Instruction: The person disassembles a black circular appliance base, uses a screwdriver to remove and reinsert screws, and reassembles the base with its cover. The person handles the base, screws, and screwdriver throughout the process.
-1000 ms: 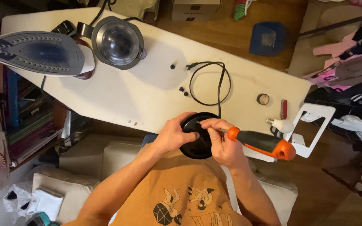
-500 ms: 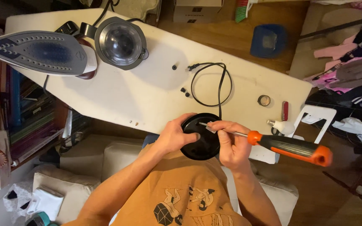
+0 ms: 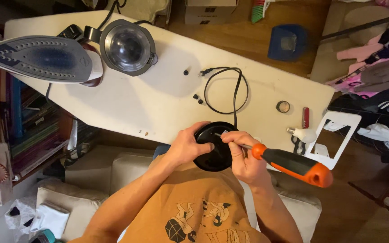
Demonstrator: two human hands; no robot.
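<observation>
My left hand [image 3: 189, 145] grips the left rim of a round black base [image 3: 212, 150] held at the near edge of a white ironing board [image 3: 149, 101]. My right hand [image 3: 244, 155] holds a screwdriver with an orange and black handle [image 3: 293, 164]; its metal tip touches the top of the black base. A black cord [image 3: 235, 92] runs from the base in a loop across the board. Three small black screws [image 3: 196, 96] lie on the board near the cord.
A blue steam iron [image 3: 41, 58] and a round glass-lidded black appliance [image 3: 127, 45] rest at the board's left end. A tape ring [image 3: 283, 106], a red pocket knife [image 3: 305, 118], a white bulb [image 3: 302, 134] and a white bracket [image 3: 334, 135] lie at the right end. Clothes pile at far right.
The screwdriver handle swung outward to the right, then settled slightly back while its tip stayed on the base. My left hand kept its grip on the base.
</observation>
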